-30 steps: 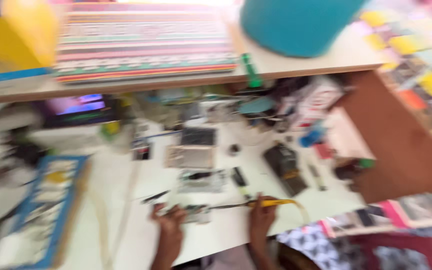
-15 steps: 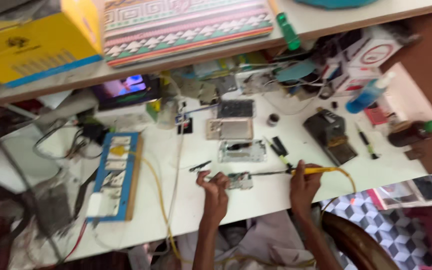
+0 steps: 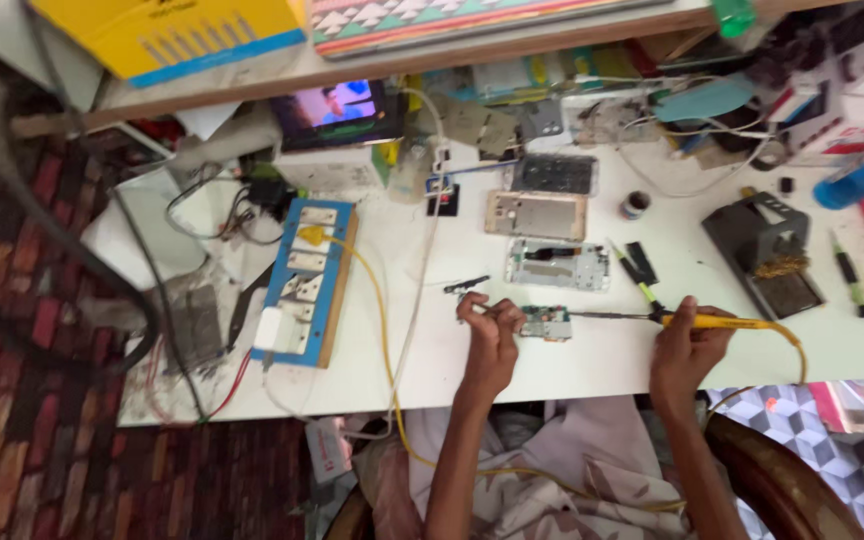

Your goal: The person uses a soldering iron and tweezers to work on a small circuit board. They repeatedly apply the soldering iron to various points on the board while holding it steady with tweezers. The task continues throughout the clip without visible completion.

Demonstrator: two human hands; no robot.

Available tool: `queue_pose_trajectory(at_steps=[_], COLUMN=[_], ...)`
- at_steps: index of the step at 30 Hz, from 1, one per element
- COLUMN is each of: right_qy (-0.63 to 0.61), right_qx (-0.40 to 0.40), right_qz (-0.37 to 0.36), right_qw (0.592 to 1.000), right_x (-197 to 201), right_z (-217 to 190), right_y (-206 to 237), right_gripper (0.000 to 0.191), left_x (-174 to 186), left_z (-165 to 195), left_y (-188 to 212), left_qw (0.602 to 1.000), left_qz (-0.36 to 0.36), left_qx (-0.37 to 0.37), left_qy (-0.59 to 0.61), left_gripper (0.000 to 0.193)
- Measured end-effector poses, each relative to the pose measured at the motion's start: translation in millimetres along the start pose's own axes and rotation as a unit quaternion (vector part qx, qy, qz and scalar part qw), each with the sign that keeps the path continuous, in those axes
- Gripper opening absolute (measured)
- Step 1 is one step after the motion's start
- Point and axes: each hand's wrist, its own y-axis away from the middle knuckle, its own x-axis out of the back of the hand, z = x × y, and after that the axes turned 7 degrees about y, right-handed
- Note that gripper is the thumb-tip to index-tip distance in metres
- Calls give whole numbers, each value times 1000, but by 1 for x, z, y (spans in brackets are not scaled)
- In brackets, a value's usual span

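I sit at my white worktable in soft, even light. A wooden shelf runs above its far edge. Left of me lies a red-and-brown brick-patterned floor; right, a grey cube-patterned floor.

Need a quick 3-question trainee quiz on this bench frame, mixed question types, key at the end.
1. True or false: the right hand holds a yellow-handled soldering iron whose tip points at the small circuit board.
2. What lies left of the left hand on the white table? A) blue power strip board B) blue bottle C) black soldering iron stand
3. Fill in: just behind the circuit board lies an opened phone ____.

Key: 1 true; 2 A; 3 frame.
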Motion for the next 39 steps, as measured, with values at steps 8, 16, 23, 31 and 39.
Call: queue_pose_trajectory(at_steps=[8,16,23,31,39], right_qy=[17,-36,-4,6,35], right_qx=[7,-14,0,-7,2], right_qz=[0,-10,-6,-8,-2], right_qw=[1000,999,1000,1000,999], right_x=[2,0,-1,0,5], right_z=[-7,-11,-11,-13,-2], right_y=[2,2,3,3,0], right_gripper=[22,24,23,23,22], left_x=[-2,-3,-2,-2,0], left_z=[-1,2,2,4,3], left_y=[3,1,2,2,3], left_qw=[1000,1000,1000,999,990], left_qz=[4,8,2,-12,-25], left_qx=[4,-2,-7,-12,-55], left_qy=[6,-28,-17,-45,-126], left_gripper=[23,26,25,31,30])
